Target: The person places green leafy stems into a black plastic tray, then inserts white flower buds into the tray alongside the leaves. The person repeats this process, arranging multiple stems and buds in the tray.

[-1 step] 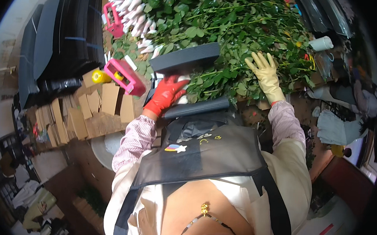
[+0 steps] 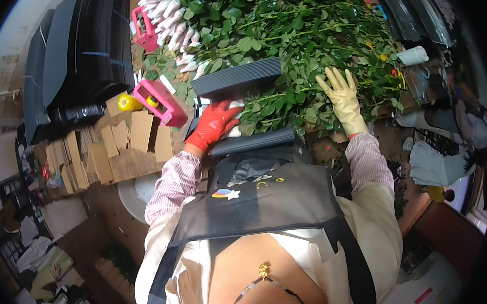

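Where the worktop runs across the top of the view, from eleven round to one o'clock, a broad heap of leafy green stems covers it; at ten o'clock stands a tall stack of dark sheets, crossed by blue bands; from the centre down toward six o'clock spreads the person's grey-brown apron, with a small rainbow and star on it; at eleven o'clock a row of white, pink-tinged wrapped heads borders the leaves; just before twelve, close to the centre, a dark ribbed panel stands tilted, and a second dark ribbed panel lies at the apron's upper edge, with leafy stems and white ends between the two.

Toward nine o'clock are upright pieces of brown cardboard; at two o'clock the right hand, in a pale yellow glove, lies palm down on the leaves, fingers spread wide and gripping nothing visible; between ten and eleven the left hand, in a red glove, rests with partly bent fingers over the white ends between the panels, though whether it grips them I cannot tell; beyond it at ten o'clock sits a pink tape dispenser, beside a yellow roll.
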The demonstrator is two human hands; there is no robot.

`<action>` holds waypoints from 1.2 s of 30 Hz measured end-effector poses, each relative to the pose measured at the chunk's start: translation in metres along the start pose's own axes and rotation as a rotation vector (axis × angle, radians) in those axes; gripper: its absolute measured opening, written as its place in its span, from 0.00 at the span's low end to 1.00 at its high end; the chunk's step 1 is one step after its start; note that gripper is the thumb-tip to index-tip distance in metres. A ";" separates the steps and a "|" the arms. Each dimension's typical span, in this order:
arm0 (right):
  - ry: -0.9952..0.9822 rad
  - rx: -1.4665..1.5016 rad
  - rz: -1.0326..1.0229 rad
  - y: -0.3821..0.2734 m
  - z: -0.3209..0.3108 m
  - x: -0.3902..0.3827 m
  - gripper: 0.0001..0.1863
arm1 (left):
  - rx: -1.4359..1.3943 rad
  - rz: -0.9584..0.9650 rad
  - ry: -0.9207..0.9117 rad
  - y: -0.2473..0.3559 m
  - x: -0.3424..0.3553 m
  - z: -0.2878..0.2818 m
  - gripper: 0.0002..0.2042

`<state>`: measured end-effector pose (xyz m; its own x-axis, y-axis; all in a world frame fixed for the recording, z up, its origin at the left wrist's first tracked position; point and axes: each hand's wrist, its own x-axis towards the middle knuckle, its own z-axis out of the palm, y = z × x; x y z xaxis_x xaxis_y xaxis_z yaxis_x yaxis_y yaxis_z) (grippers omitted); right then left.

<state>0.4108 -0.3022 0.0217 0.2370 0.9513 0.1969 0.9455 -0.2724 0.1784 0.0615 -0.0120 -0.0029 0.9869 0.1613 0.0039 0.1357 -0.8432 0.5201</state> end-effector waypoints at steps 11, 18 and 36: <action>-0.761 0.267 0.230 0.000 -0.035 0.003 0.41 | -0.137 0.001 0.186 0.000 -0.010 0.029 0.21; -0.217 0.287 0.182 -0.002 -0.069 0.188 0.21 | -0.194 -0.069 0.131 0.005 -0.004 0.015 0.31; 0.213 0.773 -0.383 0.042 -0.138 0.156 0.24 | -0.370 -0.375 0.317 -0.004 -0.019 0.067 0.20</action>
<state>0.4564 -0.1850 0.1928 -0.1005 0.8893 0.4461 0.8561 0.3057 -0.4166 0.0480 -0.0461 -0.0620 0.7958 0.6054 -0.0124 0.3736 -0.4749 0.7968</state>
